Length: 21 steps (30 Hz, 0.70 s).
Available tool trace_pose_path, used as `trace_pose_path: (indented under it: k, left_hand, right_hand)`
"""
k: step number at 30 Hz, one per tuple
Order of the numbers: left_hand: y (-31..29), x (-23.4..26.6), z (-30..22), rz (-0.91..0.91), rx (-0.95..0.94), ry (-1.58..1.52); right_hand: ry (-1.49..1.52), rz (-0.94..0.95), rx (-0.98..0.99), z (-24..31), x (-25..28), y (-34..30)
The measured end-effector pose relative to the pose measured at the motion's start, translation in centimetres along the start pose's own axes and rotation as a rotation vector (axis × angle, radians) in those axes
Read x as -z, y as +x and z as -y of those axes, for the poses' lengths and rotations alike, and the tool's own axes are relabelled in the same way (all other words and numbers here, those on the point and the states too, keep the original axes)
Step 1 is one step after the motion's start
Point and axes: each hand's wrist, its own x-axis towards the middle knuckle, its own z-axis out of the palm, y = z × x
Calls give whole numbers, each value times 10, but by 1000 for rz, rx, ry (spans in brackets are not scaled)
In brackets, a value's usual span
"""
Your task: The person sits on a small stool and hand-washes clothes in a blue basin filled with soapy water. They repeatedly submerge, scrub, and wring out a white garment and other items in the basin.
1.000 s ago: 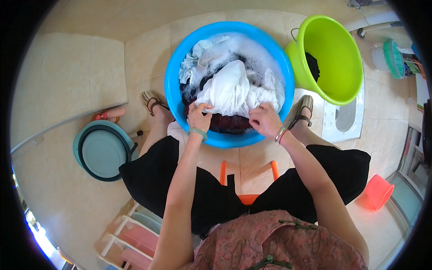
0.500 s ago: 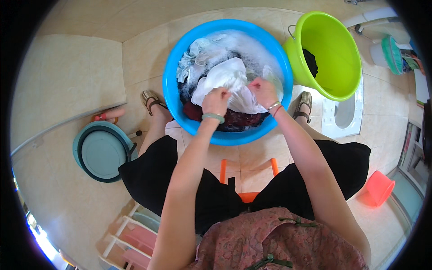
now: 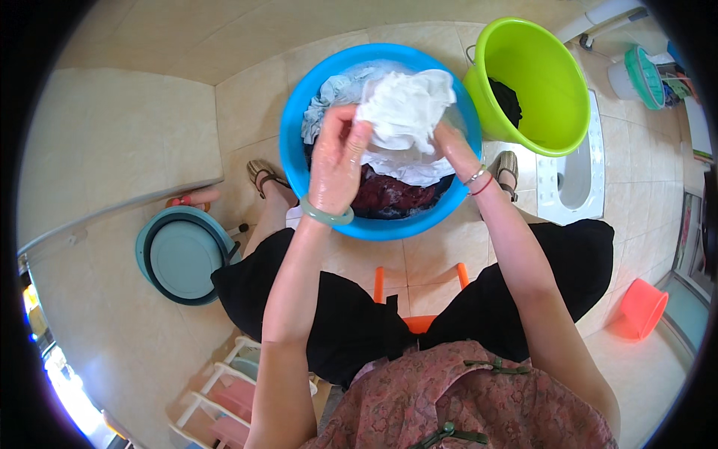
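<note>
White cloth [image 3: 407, 108], upper centre of frame over the tub [image 3: 396, 229], lies up-right of the left hand [image 3: 335, 163], which grips its left edge, and up-left of the right hand [image 3: 458, 151], grip indeterminable.

At left we see a teal basin [image 3: 187, 260]; upper right, a squat toilet [image 3: 574, 187]; lower right, a coral bucket [image 3: 643, 309].

Pretty beige room tbh, tiled floor [image 3: 359, 262] and a beige far wall [image 3: 299, 22]. There's a white squat toilet [image 3: 550, 191] set into the floor on the right, a white-and-pink rack [image 3: 235, 396] near left, and super bright light [image 3: 66, 383] at the left edge.
</note>
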Motion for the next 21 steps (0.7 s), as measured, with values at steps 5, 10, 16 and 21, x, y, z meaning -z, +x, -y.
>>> trace_pose_path:
  k: [5, 10, 16, 21]
  left_hand:
    - [-32, -5, 43, 106, -275, 648]
    - [-92, -4, 112, 280, -12, 518]
    - [-109, -20, 139, 11, 835, -64]
    - [-100, -30, 130, -65, 522, 160]
  right_hand:
    - [636, -51, 135, -12, 4, -7]
    - [771, 34, -9, -58, 10, -26]
    - [389, 159, -193, -52, -3, -60]
    - [89, -22, -311, -29, -28, -59]
